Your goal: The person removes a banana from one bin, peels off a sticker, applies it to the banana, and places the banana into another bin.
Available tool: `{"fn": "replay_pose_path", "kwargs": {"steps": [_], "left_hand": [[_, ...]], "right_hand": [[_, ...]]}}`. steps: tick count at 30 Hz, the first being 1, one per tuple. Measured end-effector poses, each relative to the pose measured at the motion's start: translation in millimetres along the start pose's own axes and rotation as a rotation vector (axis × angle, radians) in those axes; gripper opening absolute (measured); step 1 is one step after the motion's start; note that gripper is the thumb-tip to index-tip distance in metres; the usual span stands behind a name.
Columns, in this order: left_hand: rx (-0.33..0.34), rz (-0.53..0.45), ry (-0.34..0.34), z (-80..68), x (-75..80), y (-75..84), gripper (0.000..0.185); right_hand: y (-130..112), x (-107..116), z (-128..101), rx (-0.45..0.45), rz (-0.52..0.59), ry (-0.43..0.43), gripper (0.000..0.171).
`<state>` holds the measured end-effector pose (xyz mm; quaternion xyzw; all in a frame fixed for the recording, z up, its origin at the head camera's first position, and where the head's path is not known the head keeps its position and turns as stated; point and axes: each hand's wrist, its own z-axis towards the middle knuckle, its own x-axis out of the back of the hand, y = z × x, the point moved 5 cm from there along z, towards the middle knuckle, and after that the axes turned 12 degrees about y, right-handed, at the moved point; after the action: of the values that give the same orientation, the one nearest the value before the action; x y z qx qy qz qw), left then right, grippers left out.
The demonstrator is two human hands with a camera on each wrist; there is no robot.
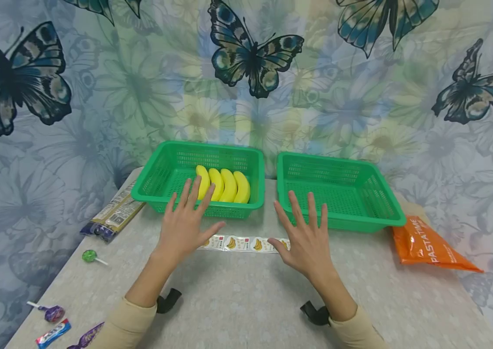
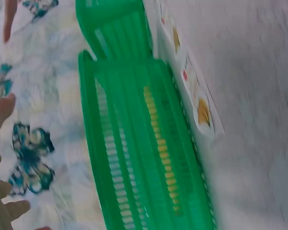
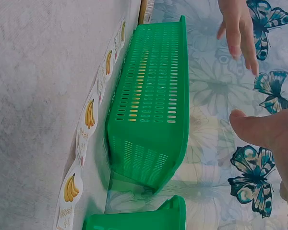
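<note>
Both hands hover above the table with fingers spread and nothing held. My left hand is in front of the left green basket, where several yellow bananas lie side by side. In front of the right green basket, which has nothing in it, is my right hand. A strip of banana stickers lies flat on the table between the hands, its ends partly hidden by them in the head view. The right wrist view shows the sticker strip running along the basket's front.
On the left are a gold-and-dark packet, a green lollipop, a purple lollipop, a blue-and-red wrapped candy and a purple wrapped candy. An orange pasta bag lies at the right. A butterfly-print cloth hangs behind.
</note>
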<state>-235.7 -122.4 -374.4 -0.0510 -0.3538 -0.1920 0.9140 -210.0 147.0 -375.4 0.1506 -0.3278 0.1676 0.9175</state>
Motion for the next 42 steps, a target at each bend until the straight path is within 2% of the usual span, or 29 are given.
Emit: {"fn": "replay_pose_path", "kwargs": {"steps": [3,6,9,11,14,18,25,28,32,37,42], "left_hand": [[0.088,-0.073,0.068,2.4,4.0,-24.0,0.088],[0.245,-0.153,0.070,3.3,2.4,-56.8,0.088],[0.423,-0.204,0.003,0.2,-3.0,-91.8,0.092],[0.515,-0.211,-0.050,-4.4,-8.2,-113.0,0.095],[0.596,-0.196,-0.122,-12.7,-15.9,-138.4,0.100],[0.661,-0.211,-0.193,-22.6,-23.9,-161.5,0.103],[0.719,-0.287,-0.295,-29.7,-35.0,-177.9,0.105],[0.738,-0.327,-0.305,-31.4,-37.6,-179.5,0.105],[0.762,-0.387,-0.287,-30.7,-40.1,-180.0,0.108],[0.773,-0.397,-0.278,-27.9,-41.6,-179.3,0.109],[0.772,-0.410,-0.279,-23.6,-42.7,-174.3,0.109]], "right_hand": [[-1,0,0,0.000,-0.005,-0.003,0.090],[-1,0,1,0.005,-0.008,-0.003,0.090],[-3,-1,2,0.011,-0.004,-0.006,0.089],[-5,-2,2,0.014,-0.001,-0.012,0.088],[-8,-4,3,0.017,0.005,-0.030,0.089],[-12,-7,4,0.028,0.017,-0.042,0.090],[-22,-11,8,0.056,0.103,0.008,0.086],[-30,-14,12,0.073,0.197,0.015,0.083],[-40,-20,26,0.084,0.358,0.000,0.081],[-48,-34,52,0.092,0.520,-0.072,0.083],[-51,-50,82,0.075,0.608,-0.218,0.085]]}}
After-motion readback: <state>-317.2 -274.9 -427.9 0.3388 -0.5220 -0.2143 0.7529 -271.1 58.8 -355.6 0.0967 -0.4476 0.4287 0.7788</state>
